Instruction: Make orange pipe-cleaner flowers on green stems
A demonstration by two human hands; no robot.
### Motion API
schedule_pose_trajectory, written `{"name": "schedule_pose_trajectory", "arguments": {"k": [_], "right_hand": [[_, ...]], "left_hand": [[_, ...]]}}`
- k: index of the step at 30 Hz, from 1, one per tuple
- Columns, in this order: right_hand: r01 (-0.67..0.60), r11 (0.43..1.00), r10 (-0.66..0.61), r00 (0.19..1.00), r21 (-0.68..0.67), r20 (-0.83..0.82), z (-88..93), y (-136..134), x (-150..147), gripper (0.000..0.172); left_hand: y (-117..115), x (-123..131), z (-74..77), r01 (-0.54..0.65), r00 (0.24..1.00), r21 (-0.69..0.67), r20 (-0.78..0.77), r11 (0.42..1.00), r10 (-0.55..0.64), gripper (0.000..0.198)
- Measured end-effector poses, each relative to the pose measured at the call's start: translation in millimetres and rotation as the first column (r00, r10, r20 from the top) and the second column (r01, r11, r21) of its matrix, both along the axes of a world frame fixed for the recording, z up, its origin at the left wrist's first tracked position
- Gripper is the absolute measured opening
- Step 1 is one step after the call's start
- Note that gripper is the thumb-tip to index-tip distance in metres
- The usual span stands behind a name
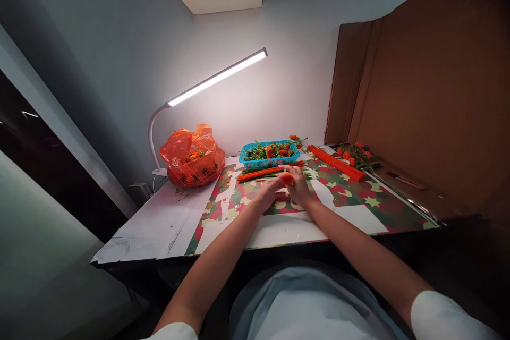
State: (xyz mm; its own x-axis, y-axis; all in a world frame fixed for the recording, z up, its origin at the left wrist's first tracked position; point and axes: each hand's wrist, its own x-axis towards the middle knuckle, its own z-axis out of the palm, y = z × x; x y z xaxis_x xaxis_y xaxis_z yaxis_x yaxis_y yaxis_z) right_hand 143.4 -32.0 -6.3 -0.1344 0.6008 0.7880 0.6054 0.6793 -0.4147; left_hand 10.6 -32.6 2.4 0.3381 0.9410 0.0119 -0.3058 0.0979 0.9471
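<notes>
A small orange flower [287, 178] is between my two hands over the table. My left hand [271, 193] has its fingers closed at the flower's left side. My right hand [298, 187] curls round it from the right, with the index finger reaching across behind the bloom. Any stem below the flower is hidden by the hands. Just beyond them lie thin orange sticks [258, 173] and green sticks, which look like pipe cleaners. Behind these stands a blue basket [249, 163] with orange flowers on green stems [274, 150].
An orange plastic bag [195, 162] holding more flowers stands left, beside a lit lamp [217, 78]. To the right lie a bundle of long orange sticks [337, 162] and several orange flowers [350, 155]. A cardboard sheet [422, 90] walls the right side. A shelf [223, 1] hangs above.
</notes>
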Motion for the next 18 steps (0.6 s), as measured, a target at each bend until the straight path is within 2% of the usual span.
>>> {"name": "schedule_pose_trajectory", "arguments": {"k": [2,4,6,8,10,12,14,16,18], "right_hand": [[0.046,0.999,-0.046,0.998,-0.005,0.038,-1.2,1.7,1.3,0.037],[0.099,0.995,-0.095,0.987,-0.026,0.127,-1.9,2.9,3.0,0.036],[0.129,0.989,-0.111,0.970,-0.072,0.215,-2.2,2.9,4.1,0.036],[0.085,0.987,-0.051,0.971,-0.140,0.232,-2.8,2.0,2.8,0.036],[-0.083,0.967,0.121,0.981,-0.243,0.149,-4.6,1.3,-1.5,0.038],[-0.308,0.880,0.325,0.946,-0.362,-0.013,-7.4,1.2,-8.0,0.040],[-0.480,0.753,0.442,0.876,-0.449,-0.195,-10.6,1.5,-14.8,0.040],[-0.569,0.666,0.466,0.822,-0.482,-0.326,-13.0,1.3,-19.9,0.038],[-0.599,0.635,0.459,0.800,-0.488,-0.386,-13.7,-0.3,-22.7,0.037]], "left_hand": [[-3.2,-0.7,2.0,-0.169,0.982,0.117,-0.069,0.979,0.177,0.047],[-7.6,-2.4,4.5,-0.313,0.929,0.317,-0.094,0.896,0.358,0.053],[-12.2,-4.3,7.2,-0.324,0.906,0.487,-0.086,0.811,0.413,0.058],[-15.1,-5.3,9.6,-0.280,0.913,0.556,-0.097,0.782,0.396,0.055],[-15.8,-5.4,12.0,-0.250,0.919,0.573,-0.113,0.781,0.377,0.044],[-15.0,-5.1,14.3,-0.227,0.933,0.586,-0.099,0.778,0.347,0.031],[-14.1,-4.8,16.4,-0.199,0.952,0.591,-0.074,0.782,0.298,0.021],[-14.1,-4.7,18.1,-0.151,0.968,0.564,-0.083,0.812,0.238,0.022],[-15.0,-4.7,18.8,-0.089,0.978,0.511,-0.119,0.855,0.173,0.024]]}}
